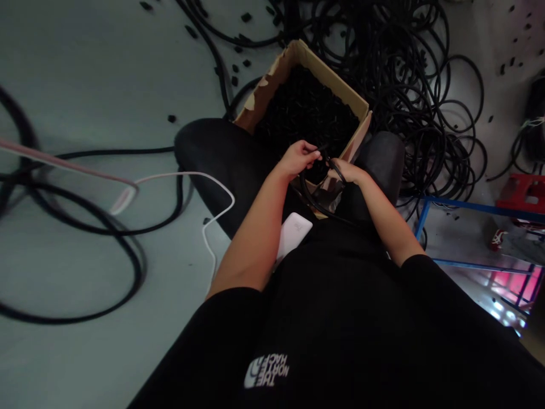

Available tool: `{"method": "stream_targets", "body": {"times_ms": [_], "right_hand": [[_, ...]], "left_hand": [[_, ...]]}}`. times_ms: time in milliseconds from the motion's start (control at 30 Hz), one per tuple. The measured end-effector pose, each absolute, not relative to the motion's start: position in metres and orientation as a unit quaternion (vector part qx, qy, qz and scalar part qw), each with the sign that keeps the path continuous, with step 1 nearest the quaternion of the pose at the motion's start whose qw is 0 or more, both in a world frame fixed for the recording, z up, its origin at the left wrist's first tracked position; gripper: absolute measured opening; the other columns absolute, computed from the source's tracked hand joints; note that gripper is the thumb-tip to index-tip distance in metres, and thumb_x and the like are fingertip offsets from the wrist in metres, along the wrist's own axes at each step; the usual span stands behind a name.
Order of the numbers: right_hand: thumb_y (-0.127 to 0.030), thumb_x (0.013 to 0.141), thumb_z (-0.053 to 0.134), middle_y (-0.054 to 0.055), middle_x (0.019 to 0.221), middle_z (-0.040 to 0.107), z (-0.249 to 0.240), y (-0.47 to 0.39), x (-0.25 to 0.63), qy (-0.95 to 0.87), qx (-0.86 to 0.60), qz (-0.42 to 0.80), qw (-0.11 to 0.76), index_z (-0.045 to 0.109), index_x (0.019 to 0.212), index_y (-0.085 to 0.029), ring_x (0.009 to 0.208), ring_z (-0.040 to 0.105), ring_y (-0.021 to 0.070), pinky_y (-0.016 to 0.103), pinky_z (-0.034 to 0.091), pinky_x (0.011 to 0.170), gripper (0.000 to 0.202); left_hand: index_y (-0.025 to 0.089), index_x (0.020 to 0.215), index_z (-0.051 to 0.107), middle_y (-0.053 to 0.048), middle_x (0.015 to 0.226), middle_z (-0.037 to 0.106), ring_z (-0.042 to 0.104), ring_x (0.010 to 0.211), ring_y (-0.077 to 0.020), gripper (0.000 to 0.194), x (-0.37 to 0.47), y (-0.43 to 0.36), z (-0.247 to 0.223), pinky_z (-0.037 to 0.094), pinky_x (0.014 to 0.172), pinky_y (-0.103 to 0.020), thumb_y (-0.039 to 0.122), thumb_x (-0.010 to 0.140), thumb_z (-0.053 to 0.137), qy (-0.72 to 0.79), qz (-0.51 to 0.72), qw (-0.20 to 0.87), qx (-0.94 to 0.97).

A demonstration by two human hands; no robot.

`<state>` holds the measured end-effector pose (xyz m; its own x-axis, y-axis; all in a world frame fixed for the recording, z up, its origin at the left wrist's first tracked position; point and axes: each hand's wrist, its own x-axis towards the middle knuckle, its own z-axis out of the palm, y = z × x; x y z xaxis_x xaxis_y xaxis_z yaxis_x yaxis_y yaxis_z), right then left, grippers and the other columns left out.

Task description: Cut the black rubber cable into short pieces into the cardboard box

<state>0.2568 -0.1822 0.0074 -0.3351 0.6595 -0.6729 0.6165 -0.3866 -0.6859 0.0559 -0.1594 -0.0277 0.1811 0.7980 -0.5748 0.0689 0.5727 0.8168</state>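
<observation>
A long black rubber cord (313, 201) bends in a loop over the near rim of a cardboard box (336, 76) between my knees. My right hand (346, 170) is closed round the cord at that rim. To its left, my left hand (301, 157) is closed in a pinch, thumb and fingertips meeting at a dark part of the same cord; the exact grip is hard to make out. Inside the box lies a heap of short black pieces (306, 108). Its rim is torn on the left.
A big tangle of black cord (409, 96) covers the floor at upper right. More cord (136, 267) loops at left, near a white cable (213, 218). A white power bank (293, 230) rests against my lap. A blue metal frame (426, 218) and a red stool (522, 192) stand at right.
</observation>
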Motion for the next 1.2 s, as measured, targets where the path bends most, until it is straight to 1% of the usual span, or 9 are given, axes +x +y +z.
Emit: {"method": "stream_targets", "body": {"times_ms": [133,267,367,467,567,800,933,1067,1200], "right_hand": [[-0.016,0.095,0.072,-0.004,0.074,0.047,0.003,-0.183,0.258,-0.545,-0.573,0.611,0.027,0.051,0.077,-0.026,0.076,0.047,0.0166,0.031,0.037,0.071,0.03],[-0.035,0.102,0.08,-0.001,0.08,0.059,-0.002,-0.183,0.261,-0.511,-0.632,0.583,0.022,0.058,0.082,-0.024,0.076,0.054,0.0174,0.031,0.04,0.071,0.033],[-0.042,0.103,0.081,0.001,0.08,0.061,0.001,-0.181,0.259,-0.525,-0.657,0.54,0.006,0.061,0.081,-0.023,0.078,0.055,0.0175,0.031,0.038,0.071,0.036],[-0.041,0.102,0.075,0.001,0.077,0.06,0.006,-0.179,0.255,-0.547,-0.667,0.506,-0.022,0.063,0.079,-0.022,0.08,0.057,0.0182,0.032,0.037,0.072,0.032],[-0.037,0.096,0.071,0.002,0.078,0.06,0.009,-0.178,0.251,-0.57,-0.671,0.473,-0.039,0.063,0.079,-0.022,0.081,0.057,0.0189,0.033,0.037,0.073,0.024],[-0.031,0.093,0.072,0.003,0.079,0.062,0.004,-0.183,0.252,-0.6,-0.666,0.441,-0.047,0.066,0.08,-0.02,0.079,0.055,0.0189,0.034,0.035,0.073,0.018],[-0.027,0.094,0.075,0.002,0.079,0.062,0.006,-0.184,0.251,-0.599,-0.67,0.435,-0.045,0.067,0.082,-0.02,0.082,0.057,0.0196,0.032,0.037,0.074,0.017],[-0.027,0.099,0.074,0.002,0.075,0.062,0.012,-0.183,0.249,-0.581,-0.654,0.48,-0.063,0.065,0.079,-0.021,0.081,0.059,0.02,0.032,0.043,0.077,0.023],[-0.02,0.096,0.073,0.0,0.07,0.059,0.012,-0.182,0.25,-0.57,-0.62,0.538,-0.036,0.06,0.076,-0.023,0.08,0.056,0.0194,0.033,0.045,0.08,0.025]], "left_hand": [[0.021,0.097,0.065,-0.004,0.084,0.08,0.058,0.062,-0.0119,0.034,0.054,-0.161,-0.028,0.044,0.061,-0.023,0.013,0.088,0.097,0.57,0.255,0.675,0.393],[0.021,0.098,0.066,-0.003,0.084,0.077,0.056,0.064,-0.0131,0.025,0.053,-0.157,-0.028,0.043,0.063,-0.024,0.012,0.095,0.089,0.59,0.262,0.653,0.396],[0.022,0.099,0.066,-0.003,0.084,0.074,0.057,0.069,-0.0155,0.024,0.053,-0.154,-0.03,0.048,0.068,-0.026,0.013,0.099,0.089,0.604,0.267,0.634,0.402],[0.022,0.099,0.064,-0.004,0.083,0.071,0.061,0.077,-0.0188,0.029,0.053,-0.152,-0.034,0.053,0.076,-0.029,0.017,0.098,0.093,0.607,0.268,0.63,0.403],[0.023,0.098,0.063,-0.004,0.082,0.069,0.061,0.079,-0.0192,0.033,0.053,-0.151,-0.039,0.056,0.079,-0.03,0.02,0.098,0.096,0.606,0.268,0.632,0.403],[0.021,0.103,0.065,-0.004,0.086,0.073,0.057,0.073,-0.0163,0.021,0.053,-0.151,-0.045,0.053,0.073,-0.027,0.018,0.106,0.086,0.613,0.256,0.632,0.399],[0.023,0.104,0.061,-0.004,0.089,0.072,0.061,0.076,-0.0163,0.031,0.053,-0.152,-0.045,0.054,0.071,-0.026,0.032,0.109,0.09,0.607,0.269,0.639,0.388],[0.025,0.113,0.064,-0.002,0.086,0.068,0.067,0.078,-0.0185,0.033,0.054,-0.151,-0.039,0.058,0.072,-0.028,0.051,0.114,0.084,0.605,0.279,0.655,0.358],[0.021,0.126,0.074,-0.004,0.088,0.066,0.071,0.084,-0.0217,0.026,0.055,-0.15,-0.027,0.061,0.075,-0.032,0.043,0.113,0.078,0.608,0.27,0.66,0.349]]}}
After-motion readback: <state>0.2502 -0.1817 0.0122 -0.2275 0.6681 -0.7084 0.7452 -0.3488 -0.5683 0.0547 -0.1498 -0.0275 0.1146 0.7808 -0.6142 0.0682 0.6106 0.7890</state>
